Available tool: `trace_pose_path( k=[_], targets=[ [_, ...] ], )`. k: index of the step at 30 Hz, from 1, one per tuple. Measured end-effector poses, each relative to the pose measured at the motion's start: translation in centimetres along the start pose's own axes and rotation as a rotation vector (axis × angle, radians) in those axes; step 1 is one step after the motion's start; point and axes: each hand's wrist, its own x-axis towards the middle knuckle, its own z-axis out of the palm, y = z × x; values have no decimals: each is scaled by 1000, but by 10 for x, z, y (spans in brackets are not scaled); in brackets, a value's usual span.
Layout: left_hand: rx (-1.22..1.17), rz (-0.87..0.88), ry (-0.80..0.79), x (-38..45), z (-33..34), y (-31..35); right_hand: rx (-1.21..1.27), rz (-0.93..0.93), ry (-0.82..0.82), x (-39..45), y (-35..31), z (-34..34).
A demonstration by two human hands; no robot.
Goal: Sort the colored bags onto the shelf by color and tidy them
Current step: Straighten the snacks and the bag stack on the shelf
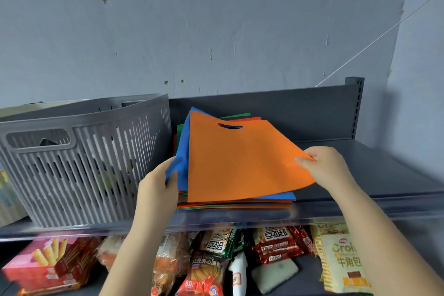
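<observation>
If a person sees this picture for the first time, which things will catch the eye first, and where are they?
The orange bag in the middle stands out most: it lies on top of a mixed pile on the shelf, pinched at its right corner by the right hand. The left hand grips the blue bag just beneath it. Left of the pile stands a grey slotted basket.
</observation>
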Motion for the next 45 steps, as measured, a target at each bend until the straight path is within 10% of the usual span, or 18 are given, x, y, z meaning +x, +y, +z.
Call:
trace_pose_path(
  k=[10, 19, 45],
  targets=[
    [-757, -228, 243, -45, -7, -20, 965, 141, 202, -75, 27, 12],
    [-1177, -371, 99, -54, -19, -26, 1286, 209, 295, -154, 20, 22],
    [-1383, -642, -858, -260, -23, 8, 1180, 442, 1100, -533, -5, -24]
  ],
)
